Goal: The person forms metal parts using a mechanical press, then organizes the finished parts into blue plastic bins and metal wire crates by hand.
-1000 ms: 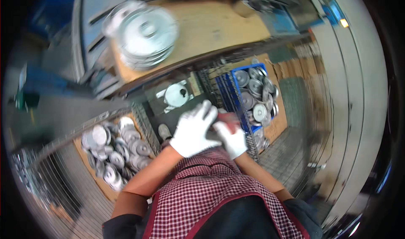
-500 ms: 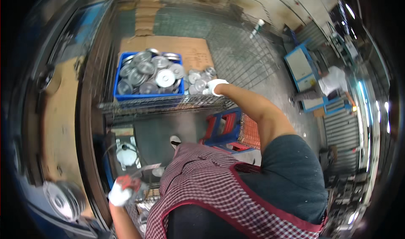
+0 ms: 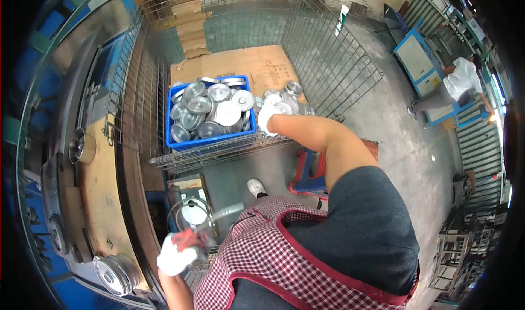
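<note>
My right hand [image 3: 266, 119], in a white glove, reaches to the right edge of a blue crate [image 3: 213, 143]. It is over a loose pile of round, lid-like metal parts [image 3: 286, 97] beside that crate; its fingers are hidden. More shiny round metal parts [image 3: 200, 105] heap up inside the crate. At the lower left, my left hand [image 3: 176, 255], also white-gloved, is closed on a red and grey thing [image 3: 192, 240], blurred by motion. Close by that hand is a round white piece inside a ring [image 3: 193, 212].
A wire cage [image 3: 333, 58] with a cardboard sheet [image 3: 262, 64] as its floor surrounds the crate. Stacked round metal parts [image 3: 116, 275] stand on the wooden bench at left. A red and blue stool [image 3: 309, 173] is near my right arm. Another person [image 3: 458, 83] works far right.
The view has shifted, so the scene sits lower and further right. My right hand has moved left across the loose pile to the crate's edge. My left hand still grips the red thing.
</note>
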`<action>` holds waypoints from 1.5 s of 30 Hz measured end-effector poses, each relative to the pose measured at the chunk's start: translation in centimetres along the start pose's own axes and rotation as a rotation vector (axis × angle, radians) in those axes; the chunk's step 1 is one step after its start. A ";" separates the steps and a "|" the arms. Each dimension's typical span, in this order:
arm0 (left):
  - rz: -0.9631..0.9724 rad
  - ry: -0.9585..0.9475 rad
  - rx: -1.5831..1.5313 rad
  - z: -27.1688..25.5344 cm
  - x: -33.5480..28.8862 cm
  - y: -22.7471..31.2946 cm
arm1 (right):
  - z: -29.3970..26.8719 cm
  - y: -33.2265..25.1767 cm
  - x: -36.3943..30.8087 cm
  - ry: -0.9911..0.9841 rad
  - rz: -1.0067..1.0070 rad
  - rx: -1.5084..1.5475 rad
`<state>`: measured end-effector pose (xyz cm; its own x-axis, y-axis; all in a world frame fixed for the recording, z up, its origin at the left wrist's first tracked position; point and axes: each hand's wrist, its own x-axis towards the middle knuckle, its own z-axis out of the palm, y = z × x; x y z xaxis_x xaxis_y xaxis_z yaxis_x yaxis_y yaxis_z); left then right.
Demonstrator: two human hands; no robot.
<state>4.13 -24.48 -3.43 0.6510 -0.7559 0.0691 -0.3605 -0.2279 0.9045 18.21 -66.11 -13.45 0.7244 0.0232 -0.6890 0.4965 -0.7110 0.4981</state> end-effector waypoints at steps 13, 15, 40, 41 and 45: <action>-0.101 -0.071 -0.468 1.7 4.9 -3.6 | -0.5 0.0 3.9 0.153 -0.068 0.098; -0.260 -0.042 -0.552 1.5 5.6 -2.4 | -1.6 -0.1 3.5 0.210 -0.060 0.093; -0.650 0.154 -0.829 -5.9 -7.8 -7.9 | 0.5 -1.1 2.9 0.201 -0.139 0.162; -0.706 0.110 -0.693 -6.4 -8.2 -7.5 | 2.0 -0.9 3.4 0.176 -0.165 0.234; -0.917 -0.122 -0.737 -6.1 -11.2 -8.8 | 6.1 -0.4 1.9 0.178 -0.105 0.320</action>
<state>4.07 -10.26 -9.58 0.3832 -0.5569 -0.7369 0.7066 -0.3371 0.6222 16.43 -70.03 -18.18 0.7632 0.2094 -0.6113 0.4186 -0.8809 0.2208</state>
